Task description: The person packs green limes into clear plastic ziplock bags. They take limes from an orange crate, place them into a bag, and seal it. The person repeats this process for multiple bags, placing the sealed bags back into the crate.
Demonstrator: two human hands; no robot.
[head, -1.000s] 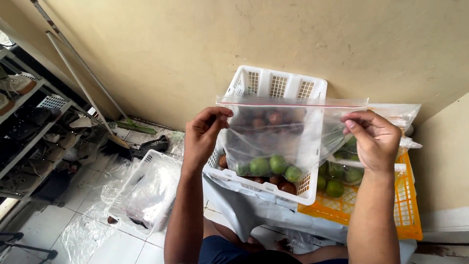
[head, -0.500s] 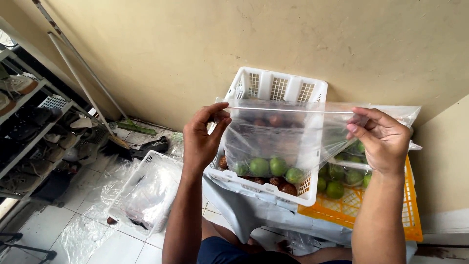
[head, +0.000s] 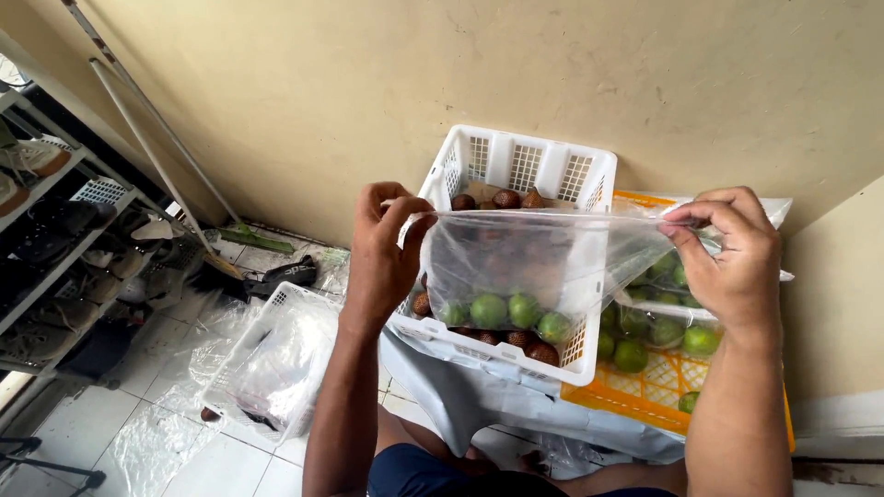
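Observation:
Both of my hands hold a clear plastic bag [head: 543, 262] stretched wide in front of me. My left hand [head: 382, 253] pinches its left top corner and my right hand [head: 732, 253] pinches the right one. Round green fruits [head: 506, 311] show through the lower part of the bag. Behind and below the bag stands a white slotted plastic basket [head: 534, 166] with brown scaly fruits [head: 502, 199] in it.
An orange crate [head: 663, 387] with green fruits lies at the right, partly under plastic. A second white basket [head: 276, 364] lined with plastic sits on the tiled floor at the left. A shoe rack [head: 55, 248] and broom handles [head: 157, 156] lean by the beige wall.
My hands have lowered the bag's top edge and drawn it taut, so the basket's back wall and brown fruits show above it.

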